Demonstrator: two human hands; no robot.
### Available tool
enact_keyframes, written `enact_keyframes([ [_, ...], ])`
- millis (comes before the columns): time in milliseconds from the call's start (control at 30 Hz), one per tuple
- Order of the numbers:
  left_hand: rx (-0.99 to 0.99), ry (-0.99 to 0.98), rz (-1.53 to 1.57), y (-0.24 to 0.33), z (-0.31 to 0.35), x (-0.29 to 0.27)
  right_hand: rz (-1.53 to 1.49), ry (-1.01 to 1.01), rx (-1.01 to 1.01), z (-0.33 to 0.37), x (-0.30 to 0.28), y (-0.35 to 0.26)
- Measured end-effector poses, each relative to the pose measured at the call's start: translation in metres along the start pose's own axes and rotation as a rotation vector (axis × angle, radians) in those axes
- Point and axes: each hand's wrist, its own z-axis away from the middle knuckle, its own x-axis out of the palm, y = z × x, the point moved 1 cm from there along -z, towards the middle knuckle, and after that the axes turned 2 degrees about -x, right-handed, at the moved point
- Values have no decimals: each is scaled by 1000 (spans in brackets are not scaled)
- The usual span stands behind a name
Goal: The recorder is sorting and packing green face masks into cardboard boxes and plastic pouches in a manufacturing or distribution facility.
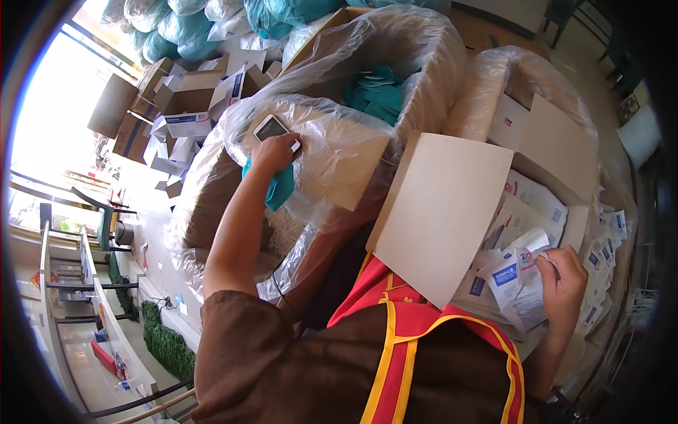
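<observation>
My left hand [274, 154] reaches forward to a plastic-covered cardboard flap, its fingers closed. A folded teal face mask [280, 189] hangs from beneath it. Against the same fingers is a white-framed smartphone [270, 127], partly covered by the hand; whether it is gripped or only touched, I cannot tell. My right hand [565, 283] pinches the edge of a crumpled white packet [519, 279] with blue print, over an open carton [575, 226]. More flat white packets [533, 198] lie inside that carton.
A large plastic-lined box [438, 71] holds a pile of teal masks [378, 92]. A carton flap [445, 212] stands close before my body. Loose packets [600, 268] lie at the right. Emptied boxes [191, 106] and stuffed bags [187, 32] are heaped at the far left.
</observation>
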Motion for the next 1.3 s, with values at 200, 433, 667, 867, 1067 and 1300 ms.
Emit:
enact_keyframes([
  [200,-244,200,321,-27,45,38,24,-33,-40,-2,4,1],
  [433,-310,174,284,-9,50,33,29,-20,-29,0,6,3],
  [667,-332,84,226,1,40,30,12,-12,-20,0,8,2],
  [867,-308,46,215,16,25,24,33,-19,-23,1,7,2],
  [1067,-208,95,257,60,14,27,29,-47,-22,-1,11,1],
  [1300,-166,206,270,54,25,24,21,-30,-22,-1,10,3],
])
